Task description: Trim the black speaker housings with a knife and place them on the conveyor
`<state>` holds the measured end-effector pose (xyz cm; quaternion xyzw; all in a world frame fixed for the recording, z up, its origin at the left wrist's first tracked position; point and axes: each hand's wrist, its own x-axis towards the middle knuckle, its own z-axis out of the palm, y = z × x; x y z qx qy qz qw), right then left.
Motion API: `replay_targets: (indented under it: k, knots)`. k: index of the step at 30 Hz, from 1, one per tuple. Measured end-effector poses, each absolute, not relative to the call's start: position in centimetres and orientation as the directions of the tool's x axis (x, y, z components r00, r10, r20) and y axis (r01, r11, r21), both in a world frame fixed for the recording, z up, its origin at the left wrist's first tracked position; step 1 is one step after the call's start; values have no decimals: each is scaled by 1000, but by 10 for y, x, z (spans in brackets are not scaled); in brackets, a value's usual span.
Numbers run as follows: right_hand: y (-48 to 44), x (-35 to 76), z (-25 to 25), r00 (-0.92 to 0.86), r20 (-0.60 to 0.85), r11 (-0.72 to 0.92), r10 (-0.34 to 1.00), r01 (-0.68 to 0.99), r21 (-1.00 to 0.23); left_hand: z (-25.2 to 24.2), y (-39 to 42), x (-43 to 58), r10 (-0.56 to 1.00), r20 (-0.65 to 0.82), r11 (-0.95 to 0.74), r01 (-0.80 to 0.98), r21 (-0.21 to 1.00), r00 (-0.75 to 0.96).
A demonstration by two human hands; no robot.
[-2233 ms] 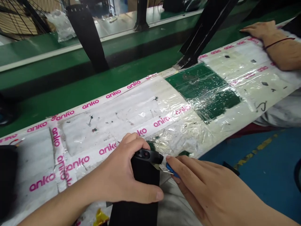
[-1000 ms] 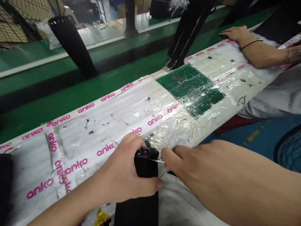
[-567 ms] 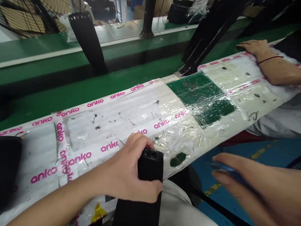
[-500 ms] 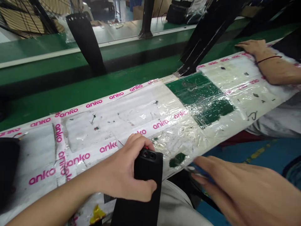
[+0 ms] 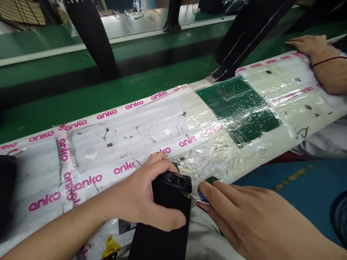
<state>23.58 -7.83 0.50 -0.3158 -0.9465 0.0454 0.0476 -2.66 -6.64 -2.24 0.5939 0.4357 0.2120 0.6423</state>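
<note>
The bench [image 5: 130,137] runs slantwise across the room, its top covered in white sheeting and wrinkled clear film [image 5: 214,155], edged with pink "anko" tape [image 5: 108,115]. A green patch [image 5: 238,112] shows through the film further along, and small dark specks dot the surface. Beyond the bench lies a green frame [image 5: 108,74], with tall black strips [image 5: 92,39] rising at its far edge. Blue floor [image 5: 306,191] with a worn yellow line shows past the near edge, and a yellow scrap [image 5: 110,247] lies low at the front. From the head-worn view, the left hand [image 5: 141,195] is closed around a black strip [image 5: 162,220], its fingers over the top and its thumb across the front. The strip lies on the near edge of the bench, with two small holes at its end and its length hanging down toward the lap. The right hand [image 5: 244,216] is narrowly pinched on a blue tool [image 5: 202,196], mostly hidden by the fingers, just beside the strip's end. A thin metal edge [image 5: 187,195] shows between them. Both forearms reach in from the bottom corners. At the far right, another person's hand [image 5: 306,45] lies flat on the film, with a red cord [image 5: 325,61] around the wrist.
</note>
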Motion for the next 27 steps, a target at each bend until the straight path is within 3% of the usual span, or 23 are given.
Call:
replay_targets:
  k: [12,19,23,27]
  knots:
    - [-87,228,-3,-744,29,744,667,664,-74,-14,-63,-23,780,-319,239,215,947,539]
    - [-70,228,15,-778,-189,778,599,621,-93,-8,-62,-17,757,-370,234,305,923,538]
    - [-64,233,33,-836,-96,831,540,548,-96,-8,-66,-15,786,-338,175,338,925,517]
    - [-74,245,36,-858,-72,856,508,513,-71,-8,-71,-12,823,-202,33,311,950,531]
